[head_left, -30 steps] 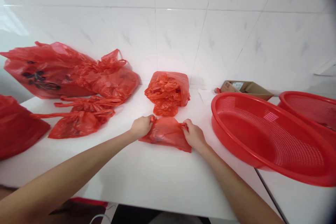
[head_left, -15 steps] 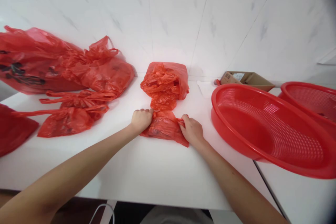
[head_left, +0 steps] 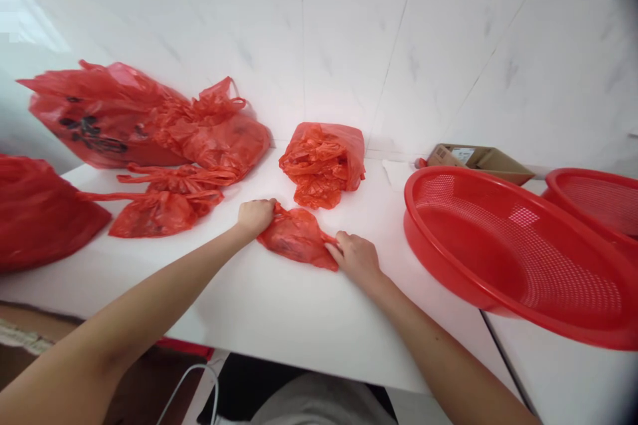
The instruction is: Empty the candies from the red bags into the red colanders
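A small red plastic bag point(head_left: 296, 237) with something dark inside, too blurred to name, is stretched between my hands just above or on the white table point(head_left: 279, 319); I cannot tell which. My left hand point(head_left: 256, 216) is closed on its upper left corner. At the right end, my right hand point(head_left: 356, 254) pinches a twisted handle. Behind it sits a bundle of crumpled red plastic bags point(head_left: 323, 163). To the left lies another small red bag point(head_left: 152, 212) with its handles loose.
Larger filled red bags point(head_left: 109, 119) lean on the tiled wall at the back left, and a red bag point(head_left: 40, 219) bulges at the left edge. Red perforated baskets point(head_left: 478, 246) stand on the right, with an open cardboard box point(head_left: 481, 161) behind.
The held bag has moved left, away from the bundle, and its top is drawn tighter between my hands. The camera view has turned slightly to the left.
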{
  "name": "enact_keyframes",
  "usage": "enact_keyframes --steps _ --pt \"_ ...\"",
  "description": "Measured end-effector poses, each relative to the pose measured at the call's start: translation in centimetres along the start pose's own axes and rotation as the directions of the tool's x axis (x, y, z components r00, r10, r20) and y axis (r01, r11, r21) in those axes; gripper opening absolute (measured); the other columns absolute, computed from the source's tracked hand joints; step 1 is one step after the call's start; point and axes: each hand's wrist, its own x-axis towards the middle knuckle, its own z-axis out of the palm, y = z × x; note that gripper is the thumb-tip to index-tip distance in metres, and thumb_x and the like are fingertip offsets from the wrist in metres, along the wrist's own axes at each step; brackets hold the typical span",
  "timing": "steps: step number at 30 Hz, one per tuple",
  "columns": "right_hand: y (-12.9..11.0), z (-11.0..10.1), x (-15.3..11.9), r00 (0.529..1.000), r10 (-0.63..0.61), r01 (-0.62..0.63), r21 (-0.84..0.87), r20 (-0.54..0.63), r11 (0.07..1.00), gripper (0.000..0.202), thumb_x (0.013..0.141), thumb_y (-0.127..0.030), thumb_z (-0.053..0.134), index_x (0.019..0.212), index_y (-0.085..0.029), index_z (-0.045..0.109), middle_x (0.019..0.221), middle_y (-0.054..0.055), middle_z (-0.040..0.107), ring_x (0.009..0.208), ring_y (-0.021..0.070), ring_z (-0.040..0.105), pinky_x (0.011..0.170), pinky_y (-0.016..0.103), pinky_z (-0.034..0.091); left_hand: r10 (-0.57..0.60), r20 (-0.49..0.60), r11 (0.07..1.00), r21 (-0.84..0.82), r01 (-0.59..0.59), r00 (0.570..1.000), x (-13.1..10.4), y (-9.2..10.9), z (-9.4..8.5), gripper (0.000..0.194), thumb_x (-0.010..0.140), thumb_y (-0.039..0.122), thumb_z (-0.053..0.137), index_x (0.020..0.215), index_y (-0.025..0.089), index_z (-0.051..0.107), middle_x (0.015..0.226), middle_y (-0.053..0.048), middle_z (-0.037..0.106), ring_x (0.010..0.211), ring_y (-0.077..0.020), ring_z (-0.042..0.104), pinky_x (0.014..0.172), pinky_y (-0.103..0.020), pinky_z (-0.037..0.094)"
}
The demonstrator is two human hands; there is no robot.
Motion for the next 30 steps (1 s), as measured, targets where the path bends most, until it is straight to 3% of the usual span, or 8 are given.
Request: enact_keyframes --steps 5,10,13,17,21,22,26,30 --pt "-1.4 0.4 -0.4 0.960 -0.275 0.270 0.068 0.062 0.960 0.037 0.100 -0.046 0.037 0.090 -0.020 0.062 0.080 0.004 0.068 0.074 0.0164 0.060 0.063 0.026 0.030 -0.151 0.075 0.989 0.016 0.150 0.986 0.3 -3.0 -0.7 0.037 0.093 0.042 0.053 0.117 0.015 0.059 0.112 -0.009 0.064 0.098 -0.0219 0.063 0.086 -0.045 0.051" --pt "-1.3 0.2 -1.2 0.942 -0.333 0.326 0.129 0.037 0.937 0.033 0.100 -0.040 0.038 0.086 -0.020 0.061 0.077 0.002 0.065 0.071 0.0149 0.057 0.064 0.025 0.030 -0.141 0.196 0.988 -0.028 0.149 0.970 1.6 -4.0 -2.5 0.035 0.092 0.043 0.055 0.111 0.014 0.063 0.108 -0.009 0.066 0.093 -0.0202 0.065 0.083 -0.041 0.053" --pt "-1.1 -0.1 -1.7 0.946 -0.323 0.316 0.161 0.016 0.935 0.034 0.100 -0.040 0.039 0.082 -0.019 0.059 0.073 0.002 0.062 0.067 0.0145 0.055 0.063 0.025 0.030 -0.060 0.243 0.993 -0.085 0.083 0.968 1.8 -4.5 -5.6 0.033 0.085 0.041 0.063 0.106 0.016 0.066 0.096 -0.007 0.071 0.082 -0.0197 0.067 0.076 -0.033 0.052" --pt "-1.1 -0.5 -1.8 0.960 -0.281 0.269 0.273 0.008 0.924 0.028 0.099 -0.041 0.038 0.089 -0.021 0.055 0.069 -0.001 0.059 0.063 0.0139 0.053 0.059 0.024 0.030 0.140 0.116 0.981 -0.153 -0.121 0.983 -0.1 -2.6 -9.4 0.047 0.081 0.038 0.062 0.127 0.030 0.059 0.126 -0.004 0.065 0.110 -0.0237 0.061 0.092 -0.031 0.044" --pt "-0.7 -0.9 -1.7 0.981 -0.192 0.163 0.551 -0.005 0.818 0.019 0.098 -0.040 0.037 0.097 -0.025 0.049 0.064 -0.007 0.052 0.058 0.0127 0.051 0.059 0.023 0.033 0.546 0.227 0.824 -0.319 -0.468 0.807 -2.6 0.8 -8.6 0.041 0.070 0.030 0.070 0.111 0.036 0.070 0.120 0.002 0.068 0.110 -0.0233 0.060 0.093 -0.029 0.042" --pt "-0.5 -0.9 -1.6 0.987 -0.162 0.144 0.580 -0.021 0.802 0.018 0.098 -0.040 0.036 0.097 -0.026 0.048 0.064 -0.007 0.051 0.057 0.0129 0.050 0.059 0.023 0.034 0.565 0.260 0.812 -0.340 -0.474 0.783 -3.0 1.2 -7.8 0.038 0.068 0.028 0.071 0.105 0.034 0.072 0.114 0.000 0.071 0.104 -0.0243 0.062 0.089 -0.030 0.044" --pt "0.1 -0.5 -1.5 0.996 -0.076 0.085 0.609 -0.041 0.789 0.018 0.096 -0.041 0.036 0.097 -0.026 0.046 0.062 -0.007 0.047 0.055 0.0140 0.048 0.058 0.025 0.035 0.528 0.265 0.829 -0.369 -0.421 0.807 -4.0 0.2 -6.0 0.022 0.072 0.028 0.066 0.093 0.028 0.073 0.100 -0.003 0.072 0.092 -0.0238 0.064 0.082 -0.031 0.045" --pt "0.2 0.1 -1.3 0.998 -0.066 0.054 0.586 -0.002 0.809 0.016 0.095 -0.041 0.039 0.101 -0.027 0.045 0.064 -0.007 0.046 0.056 0.0143 0.048 0.058 0.025 0.037 0.528 0.316 0.809 -0.469 -0.354 0.788 -6.4 -4.1 -9.1 0.017 0.078 0.035 0.062 0.090 0.027 0.070 0.086 0.001 0.070 0.079 -0.0182 0.062 0.071 -0.025 0.046"
